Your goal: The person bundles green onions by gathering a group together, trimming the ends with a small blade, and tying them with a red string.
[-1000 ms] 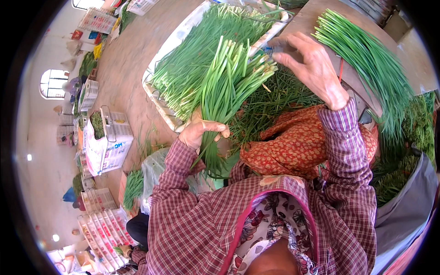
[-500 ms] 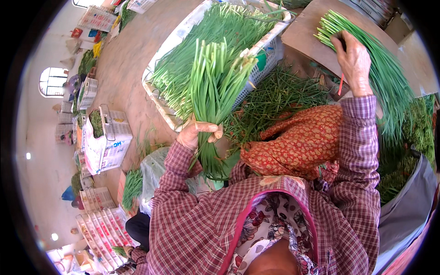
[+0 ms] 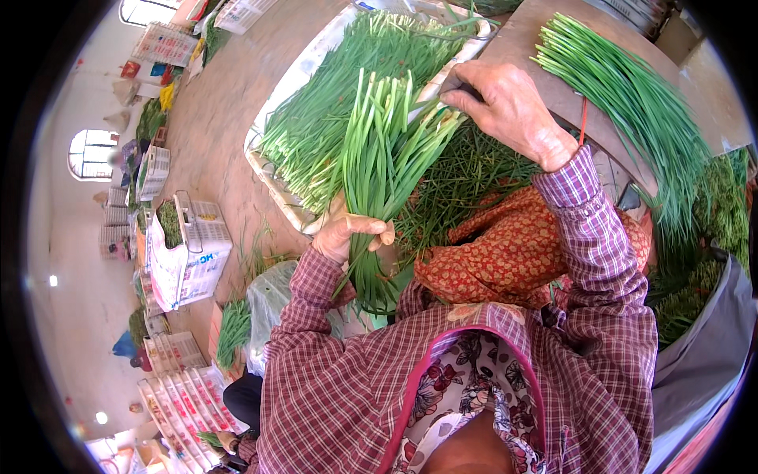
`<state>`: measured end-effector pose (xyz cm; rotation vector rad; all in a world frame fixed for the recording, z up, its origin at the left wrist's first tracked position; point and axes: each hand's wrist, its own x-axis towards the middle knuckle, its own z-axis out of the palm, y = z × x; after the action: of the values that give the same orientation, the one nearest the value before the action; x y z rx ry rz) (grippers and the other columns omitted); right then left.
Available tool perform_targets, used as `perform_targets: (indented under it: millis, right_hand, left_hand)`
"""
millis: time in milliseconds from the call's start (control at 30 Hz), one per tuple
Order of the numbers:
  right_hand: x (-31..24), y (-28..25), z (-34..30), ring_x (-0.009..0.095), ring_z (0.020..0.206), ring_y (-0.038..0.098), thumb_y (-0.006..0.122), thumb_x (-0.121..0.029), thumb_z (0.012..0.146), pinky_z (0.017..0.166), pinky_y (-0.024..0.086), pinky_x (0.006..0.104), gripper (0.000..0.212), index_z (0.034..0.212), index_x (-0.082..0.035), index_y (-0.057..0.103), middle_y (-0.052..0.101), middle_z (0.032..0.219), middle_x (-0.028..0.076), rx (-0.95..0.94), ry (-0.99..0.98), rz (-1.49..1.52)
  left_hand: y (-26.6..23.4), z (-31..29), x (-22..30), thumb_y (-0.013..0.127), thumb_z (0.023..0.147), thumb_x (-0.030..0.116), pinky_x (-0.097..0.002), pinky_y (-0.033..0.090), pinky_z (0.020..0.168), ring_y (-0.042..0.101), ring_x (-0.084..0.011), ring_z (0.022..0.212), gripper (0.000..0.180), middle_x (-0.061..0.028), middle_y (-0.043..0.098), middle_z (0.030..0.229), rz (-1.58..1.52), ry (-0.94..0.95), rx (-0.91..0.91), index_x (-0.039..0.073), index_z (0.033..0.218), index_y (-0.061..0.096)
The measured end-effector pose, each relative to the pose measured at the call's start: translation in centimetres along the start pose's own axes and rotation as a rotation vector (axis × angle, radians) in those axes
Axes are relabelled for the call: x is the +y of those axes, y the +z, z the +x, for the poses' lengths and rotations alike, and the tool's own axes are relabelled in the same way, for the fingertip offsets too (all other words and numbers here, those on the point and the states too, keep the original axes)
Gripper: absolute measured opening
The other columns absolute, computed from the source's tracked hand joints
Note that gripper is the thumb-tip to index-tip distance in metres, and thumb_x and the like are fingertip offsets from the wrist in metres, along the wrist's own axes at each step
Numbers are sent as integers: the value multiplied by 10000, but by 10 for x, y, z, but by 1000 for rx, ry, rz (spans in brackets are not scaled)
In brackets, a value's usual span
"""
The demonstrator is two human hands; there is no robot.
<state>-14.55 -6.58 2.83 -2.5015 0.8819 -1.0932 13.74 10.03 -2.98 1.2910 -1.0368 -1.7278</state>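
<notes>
My left hand (image 3: 347,235) is closed around the lower leafy part of a bunch of green chives (image 3: 379,162), whose pale stalk ends fan upward. Pale coverings show on some of its fingers. At the right side of that bunch, by the yellowish stalk ends, my right hand (image 3: 505,107) is bent in with thumb and forefinger close together. Whatever lies between those fingertips is too hidden to make out. A larger pile of chives (image 3: 624,95) rests on a brown board (image 3: 517,51) at the right, stalk ends toward the far left, with leaves hanging over the near edge.
Behind the bunch stands a white plastic crate (image 3: 272,170) packed with chives. Loose dark trimmings (image 3: 466,170) lie beside a red flowered cloth (image 3: 505,233) over my lap. A thin red strip (image 3: 583,122) stands at the board's edge. Another white crate (image 3: 201,268) sits left.
My right hand has left the chive pile on the board and moved left to the held bunch's stalk ends. The held bunch has shifted slightly right; my left hand keeps its grip.
</notes>
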Motion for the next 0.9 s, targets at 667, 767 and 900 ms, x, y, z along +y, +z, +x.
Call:
perform_targets:
  millis: [667,767,900]
  right_hand:
    - [35,-11,-52,329,911,696,702,-326,882,770,557,410,397,1157,-45,644,706,980,169,-95,296,-76]
    - [-12,18,-24,142,741,641,690,-302,917,675,530,306,449,1255,-16,613,702,959,125,-127,237,406]
    - [-23,48,-15,128,681,631,689,-250,918,622,523,298,364,1170,9,642,714,871,88,-43,241,751]
  left_hand:
    - [-31,-14,-14,725,774,317,-281,345,456,421,-101,411,331,17,544,616,-264,37,-178,47,921,602]
    - [-18,-8,-6,733,760,311,-278,355,431,438,-109,402,378,-3,558,610,-254,48,-179,23,971,608]
    - [-9,2,-1,753,732,365,-280,372,401,456,-118,382,363,-33,564,577,-215,32,-190,31,742,613]
